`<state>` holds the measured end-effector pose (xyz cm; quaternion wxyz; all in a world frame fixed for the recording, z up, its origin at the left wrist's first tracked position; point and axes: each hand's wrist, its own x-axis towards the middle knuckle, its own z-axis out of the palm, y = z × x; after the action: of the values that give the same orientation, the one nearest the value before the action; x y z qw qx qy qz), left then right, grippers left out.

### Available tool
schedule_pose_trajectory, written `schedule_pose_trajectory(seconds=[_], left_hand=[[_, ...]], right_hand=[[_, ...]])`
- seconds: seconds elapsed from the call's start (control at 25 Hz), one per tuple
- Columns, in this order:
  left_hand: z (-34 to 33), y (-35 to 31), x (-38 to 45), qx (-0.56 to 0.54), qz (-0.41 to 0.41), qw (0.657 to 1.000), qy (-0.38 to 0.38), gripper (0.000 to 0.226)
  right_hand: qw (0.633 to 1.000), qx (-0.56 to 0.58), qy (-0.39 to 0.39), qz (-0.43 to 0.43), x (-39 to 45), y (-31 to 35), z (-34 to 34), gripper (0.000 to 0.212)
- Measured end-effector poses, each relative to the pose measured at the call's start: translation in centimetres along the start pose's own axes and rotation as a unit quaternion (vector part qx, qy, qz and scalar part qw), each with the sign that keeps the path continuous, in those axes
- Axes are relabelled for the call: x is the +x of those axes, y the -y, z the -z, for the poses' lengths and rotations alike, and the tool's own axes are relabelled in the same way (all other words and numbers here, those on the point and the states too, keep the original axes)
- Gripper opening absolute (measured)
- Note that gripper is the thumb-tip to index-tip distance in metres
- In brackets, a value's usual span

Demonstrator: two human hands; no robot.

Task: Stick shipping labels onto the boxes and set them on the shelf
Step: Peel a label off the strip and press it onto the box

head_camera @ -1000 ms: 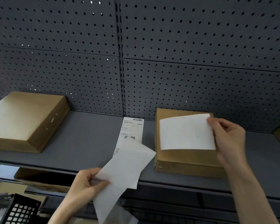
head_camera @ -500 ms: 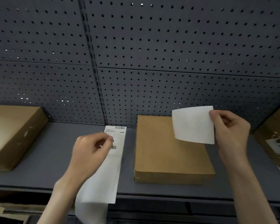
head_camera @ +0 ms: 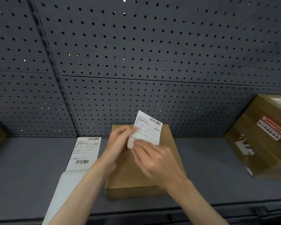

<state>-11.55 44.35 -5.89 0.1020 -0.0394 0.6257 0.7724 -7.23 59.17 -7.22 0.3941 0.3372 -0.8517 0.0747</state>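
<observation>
The white printed shipping label (head_camera: 147, 129) is pinched in the grip of both the left hand (head_camera: 118, 142) and the right hand (head_camera: 154, 159), above the flat brown cardboard box (head_camera: 141, 176) on the grey shelf (head_camera: 31, 176). Peeling seems in hand; pressing it flat comes next. Barcodes show; text is unreadable.

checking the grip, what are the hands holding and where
Both hands pinch one shipping label above the box: left hand its left edge, right hand its lower edge.

Brown box (head_camera: 141, 179) on grey shelf (head_camera: 26, 172); white, black-barcoded label (head_camera: 148, 129) above it; dotted grey pegboard (head_camera: 152, 54) behind.
</observation>
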Motion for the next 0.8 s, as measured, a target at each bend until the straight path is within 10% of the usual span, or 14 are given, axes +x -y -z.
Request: schedule_pose_trajectory(seconds=[0.24, 0.36, 0.48, 0.8], left_hand=[[-0.6, 1.2, -0.2, 0.006, -0.036, 0.997, -0.068, 0.025], [-0.4, 1.9, -0.1, -0.042, -0.017, 0.996, -0.071, 0.026], [-0.6, 2.4, -0.1, -0.067, -0.003, 0.996, -0.058, 0.022], [1.1, 2.9, 1.0, 0.182, -0.073, 0.976, -0.094, 0.029]], right_hand=[[0.959, 0.184, 0.09, -0.195, -2.0, -1.8, 0.9, 0.04], [0.814, 0.307, -0.013, -0.494, -1.6, -3.5, 1.0, 0.017], [0.657, 0.433, 0.067, -0.613, -1.4, -4.9, 0.1, 0.009], [0.639, 0.457, 0.034, -0.618, -1.3, -5.0, -0.2, 0.013]])
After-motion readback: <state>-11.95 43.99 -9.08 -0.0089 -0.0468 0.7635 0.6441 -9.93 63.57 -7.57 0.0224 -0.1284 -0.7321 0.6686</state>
